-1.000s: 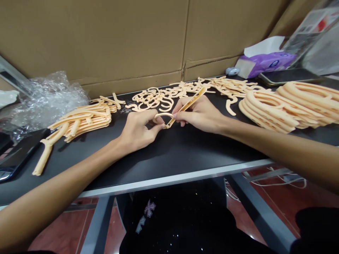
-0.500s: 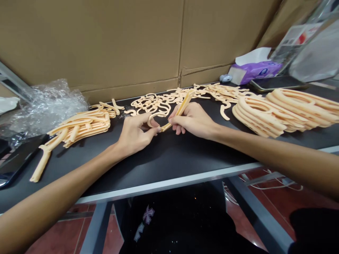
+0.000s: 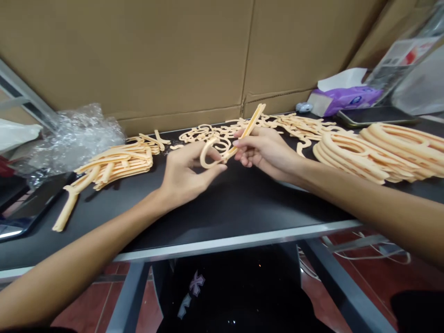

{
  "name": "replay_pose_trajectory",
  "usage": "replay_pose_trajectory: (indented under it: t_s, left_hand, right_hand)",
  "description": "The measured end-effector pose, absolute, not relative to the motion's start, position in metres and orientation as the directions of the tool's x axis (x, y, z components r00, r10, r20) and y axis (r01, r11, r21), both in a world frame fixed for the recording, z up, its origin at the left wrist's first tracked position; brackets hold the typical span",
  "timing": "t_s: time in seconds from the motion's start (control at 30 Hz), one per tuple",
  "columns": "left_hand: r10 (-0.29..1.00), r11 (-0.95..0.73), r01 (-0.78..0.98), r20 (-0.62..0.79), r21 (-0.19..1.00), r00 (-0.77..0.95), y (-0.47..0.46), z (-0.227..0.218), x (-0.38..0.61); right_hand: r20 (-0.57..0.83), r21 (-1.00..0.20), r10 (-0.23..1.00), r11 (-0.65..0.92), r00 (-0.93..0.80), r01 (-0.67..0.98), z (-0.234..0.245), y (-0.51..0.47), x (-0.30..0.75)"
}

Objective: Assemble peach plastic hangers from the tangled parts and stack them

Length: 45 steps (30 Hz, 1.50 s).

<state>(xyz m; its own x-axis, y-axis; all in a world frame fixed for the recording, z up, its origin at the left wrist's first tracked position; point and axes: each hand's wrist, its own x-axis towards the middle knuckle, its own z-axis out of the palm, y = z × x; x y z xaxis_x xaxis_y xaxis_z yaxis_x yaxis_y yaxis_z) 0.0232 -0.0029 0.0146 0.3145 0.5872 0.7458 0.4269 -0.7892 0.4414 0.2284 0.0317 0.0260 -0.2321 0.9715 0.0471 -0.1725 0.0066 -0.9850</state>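
Over the middle of the black table (image 3: 222,208), my left hand (image 3: 185,173) is closed on a curved peach plastic hook piece (image 3: 208,155), pinching it between thumb and fingers. My right hand (image 3: 265,150) grips a straight peach plastic bar (image 3: 250,124) that slants up and to the right. The lower end of the bar meets the curved piece between the two hands. Both hands are held a little above the table top.
A pile of straight peach strips (image 3: 111,165) lies at the left, loose curved offcuts (image 3: 208,134) behind the hands, stacked oval peach frames (image 3: 374,150) at the right. Crumpled plastic wrap (image 3: 76,136), a purple tissue pack (image 3: 347,95), a phone (image 3: 374,115) and cardboard boxes (image 3: 156,55) stand at the back.
Both hands have lifted the joined pieces off the table and up a little. The curved piece now stands more upright in my left hand.
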Motion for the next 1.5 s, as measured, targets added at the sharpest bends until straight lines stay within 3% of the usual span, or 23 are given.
replay_pose_trajectory:
  t_s: [0.27, 0.37, 0.5, 0.67, 1.03, 1.33, 1.5]
  left_hand:
    - [0.412, -0.888, 0.406, 0.768, 0.217, 0.491, 0.003, 0.013, 0.015]
    - [0.453, -0.857, 0.478, 0.719, 0.19, 0.527, 0.011, 0.014, 0.007]
    - [0.554, -0.753, 0.657, 0.562, 0.025, 0.614, 0.025, 0.025, -0.011]
    - [0.808, -0.447, 0.892, 0.4, -0.06, 0.432, 0.048, 0.055, -0.06]
    - [0.897, -0.395, 0.895, 0.123, -0.207, 0.424, 0.073, 0.07, -0.126]
    - [0.9, -0.376, 0.915, 0.18, -0.145, 0.398, 0.068, 0.067, -0.122]
    - [0.84, -0.416, 0.89, 0.295, -0.189, 0.455, 0.048, 0.08, -0.097]
  right_hand:
    - [0.038, -0.983, 0.991, 0.014, -0.126, -0.183, 0.024, 0.036, 0.23]
    - [0.013, -0.981, 0.987, -0.019, -0.16, -0.194, 0.024, 0.035, 0.229]
    - [-0.017, -0.978, 0.975, -0.062, -0.223, -0.198, 0.023, 0.032, 0.229]
    - [-0.021, -0.983, 0.978, -0.058, -0.209, -0.172, 0.023, 0.033, 0.23]
    - [-0.01, -0.995, 0.973, -0.032, -0.23, -0.093, 0.024, 0.031, 0.23]
    - [0.004, -0.993, 0.973, -0.023, -0.229, -0.116, 0.021, 0.034, 0.232]
    - [-0.016, -0.993, 0.975, -0.041, -0.221, -0.112, 0.024, 0.032, 0.231]
